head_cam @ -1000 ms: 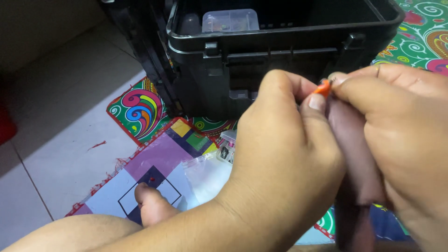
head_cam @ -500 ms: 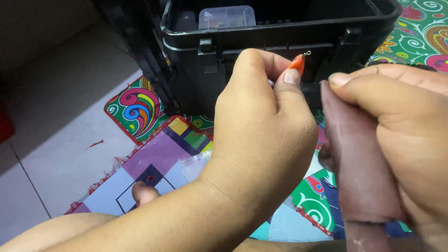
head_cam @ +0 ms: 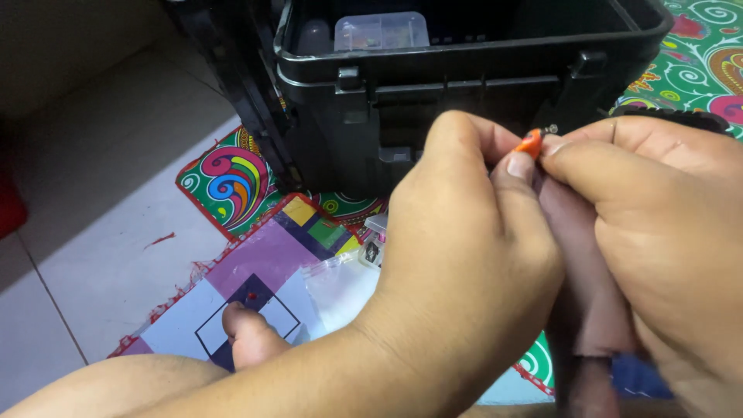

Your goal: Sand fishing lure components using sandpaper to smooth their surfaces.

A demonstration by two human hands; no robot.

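Note:
My left hand point(head_cam: 464, 255) pinches a small orange piece point(head_cam: 529, 143) between thumb and forefinger. My right hand point(head_cam: 665, 224) meets it from the right, fingertips touching the same piece, and holds a dull brownish-pink strip point(head_cam: 588, 294) that hangs down between both hands. A tiny metal bit shows just right of the orange piece. Both hands are in front of an open black plastic box point(head_cam: 464, 70). What the orange piece is fixed to is hidden by my fingers.
A clear lidded container point(head_cam: 381, 31) lies inside the box. Below are a colourful patterned mat point(head_cam: 232, 186), a clear plastic bag point(head_cam: 340, 286) and my toe point(head_cam: 248, 333). Pale floor tiles point(head_cam: 101, 232) lie at left, with a red object point(head_cam: 9, 205) at the edge.
Half a second ago my left hand had drawn the orange piece up and away from the right hand. Now both hands are back together on it.

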